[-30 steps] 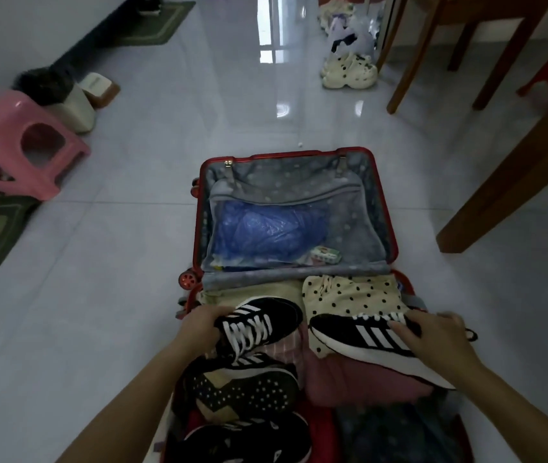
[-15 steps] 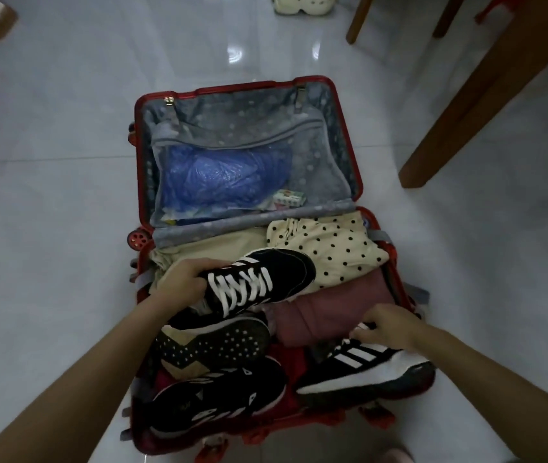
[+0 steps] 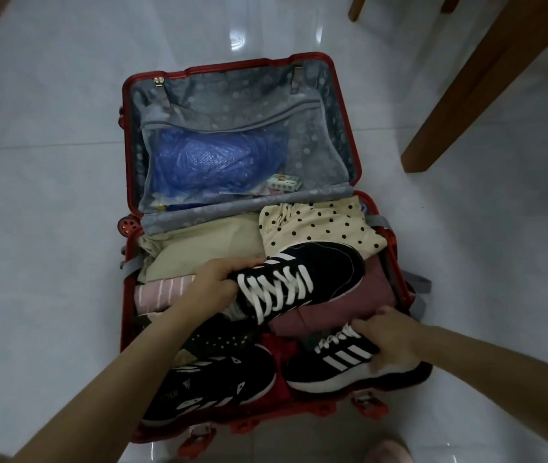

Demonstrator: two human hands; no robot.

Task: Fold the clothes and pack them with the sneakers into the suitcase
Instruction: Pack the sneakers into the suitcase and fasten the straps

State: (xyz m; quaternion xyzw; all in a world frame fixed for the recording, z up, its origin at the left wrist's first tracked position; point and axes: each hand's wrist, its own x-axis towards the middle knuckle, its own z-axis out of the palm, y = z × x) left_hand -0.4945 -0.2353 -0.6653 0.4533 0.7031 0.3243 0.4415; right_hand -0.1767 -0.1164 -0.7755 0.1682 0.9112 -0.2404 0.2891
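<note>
A red suitcase (image 3: pixel 342 65) lies open on the tiled floor. Its near half holds folded clothes: a beige piece (image 3: pixel 199 242), a cream polka-dot piece (image 3: pixel 322 225), a pink striped piece (image 3: pixel 162 292) and a maroon piece (image 3: pixel 363 302). My left hand (image 3: pixel 219 282) grips the heel of a black sneaker with white laces (image 3: pixel 302 279), held over the clothes. My right hand (image 3: pixel 389 339) grips a second black striped sneaker (image 3: pixel 336 365) at the suitcase's near right corner. Two more black sneakers (image 3: pixel 212 385) lie at the near left, one sole-up under my left arm.
The lid's mesh pocket holds a blue bag (image 3: pixel 216 162) and a small box (image 3: pixel 282 185). A wooden table leg (image 3: pixel 459 105) stands at the right of the suitcase. Glossy tile floor surrounds it.
My right hand carried its sneaker from over the polka-dot piece down to the near right corner. The left hand's sneaker stayed over the clothes. The camera tilted down.
</note>
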